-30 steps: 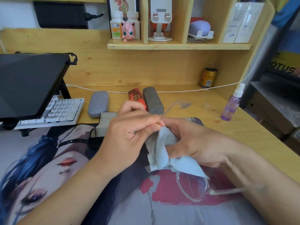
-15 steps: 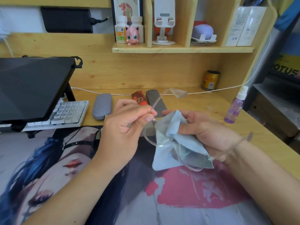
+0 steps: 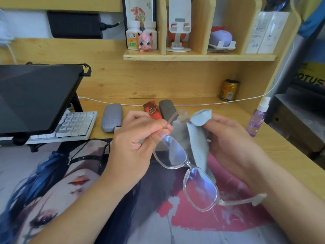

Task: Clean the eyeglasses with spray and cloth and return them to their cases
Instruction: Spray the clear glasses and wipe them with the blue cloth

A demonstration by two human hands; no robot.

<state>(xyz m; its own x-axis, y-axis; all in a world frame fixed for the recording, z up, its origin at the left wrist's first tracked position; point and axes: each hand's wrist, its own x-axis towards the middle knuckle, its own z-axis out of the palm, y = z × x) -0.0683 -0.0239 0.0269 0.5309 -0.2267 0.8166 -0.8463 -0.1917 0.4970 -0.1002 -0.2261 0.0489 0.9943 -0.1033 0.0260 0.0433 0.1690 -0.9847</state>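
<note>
Currently left hand (image 3: 133, 147) has fingers curled, thumb and forefinger pinching the clear-framed eyeglasses (image 3: 186, 175) at the hinge end of one temple, which sticks up and away toward the cases. Glasses are held in the air above the printed desk mat (image 3: 70, 182), lenses facing the camera, the other temple arm pointing out to the right under the right wrist. Right hand (image 3: 228, 138) has fingers curled around a grey-blue microfiber cloth (image 3: 198, 143); cloth hangs behind the upper lens and the bridge, touching the frame, one corner poking up above the fingers. Three cases lie side by side at the back of the wooden desk (image 3: 290, 155): light grey case (image 3: 111, 118) on the left, red case (image 3: 151, 110) in the middle, dark grey case (image 3: 167, 108) next to it, the last two partly hidden behind the hands. Purple spray bottle (image 3: 256, 118) stands upright at the right side of the desk, well apart from both hands. White keyboard (image 3: 73, 125) sits under the dark monitor (image 3: 38, 95) on the left.
</note>
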